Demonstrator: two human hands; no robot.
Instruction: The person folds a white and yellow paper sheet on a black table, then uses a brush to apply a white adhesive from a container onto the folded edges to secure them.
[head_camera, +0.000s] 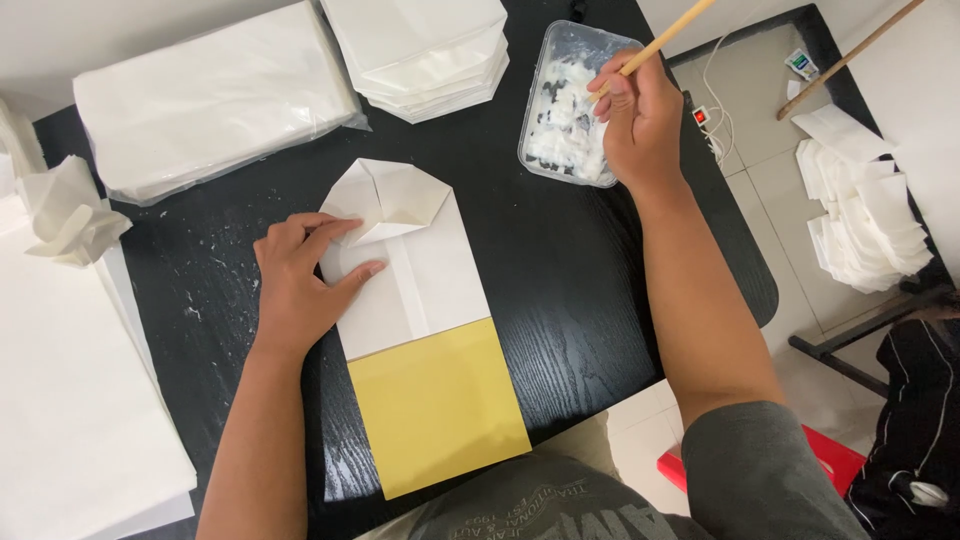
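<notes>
Left hand (300, 280): I see it flat on the folded white paper (410, 270), fingers spread a little, index tip on the folded flap, thumb pressing the left edge; it clamps nothing.
Paper position: middle of the black table (560, 260), just right of my left palm, overlapping the top of a yellow sheet (435, 405).
Paper axis: long axis runs from near me to far, leaning slightly left; the folded, pointed end faces away.
Right hand (640, 115): fingers closed on a thin wooden stick (660, 42), held over the clear paste tub (570, 105).
Around: wrapped white paper pack (210, 95) far left, stack of folded pieces (425, 50) behind the paper, crumpled tissue (70, 215) at left edge; nothing lies between hands and paper.
</notes>
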